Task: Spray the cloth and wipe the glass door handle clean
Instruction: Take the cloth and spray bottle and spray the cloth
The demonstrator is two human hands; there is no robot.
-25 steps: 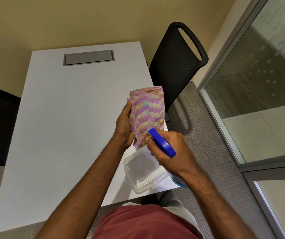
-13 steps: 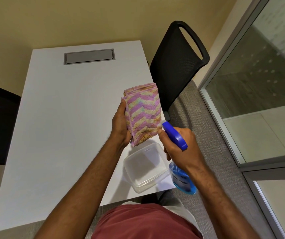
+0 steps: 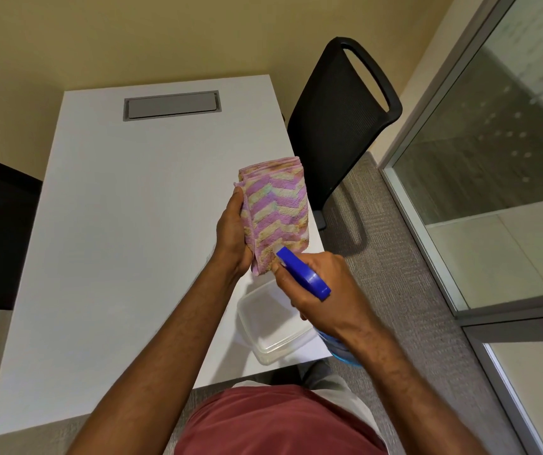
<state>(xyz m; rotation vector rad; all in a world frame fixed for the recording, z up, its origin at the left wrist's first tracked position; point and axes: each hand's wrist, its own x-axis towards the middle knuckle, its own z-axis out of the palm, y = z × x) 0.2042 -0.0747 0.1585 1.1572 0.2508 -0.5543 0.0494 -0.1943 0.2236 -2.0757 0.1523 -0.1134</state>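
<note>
My left hand (image 3: 234,234) grips a folded pink and yellow zigzag cloth (image 3: 276,211) and holds it upright above the white table's right edge. My right hand (image 3: 322,290) grips a spray bottle (image 3: 303,272) with a blue trigger head. Its nozzle points at the lower part of the cloth, almost touching it. The bottle's blue body shows only as a sliver below my wrist. The glass wall (image 3: 493,159) stands at the right; no door handle is in view.
A white table (image 3: 125,224) with a grey cable hatch (image 3: 171,105) fills the left. A clear plastic container (image 3: 273,326) sits at its near right corner, under my hands. A black mesh chair (image 3: 339,116) stands between table and glass. Grey carpet lies to the right.
My right hand has brought the spray bottle back up and left, so the nozzle is close to the cloth again. The cloth and my left hand have stayed about where they were.
</note>
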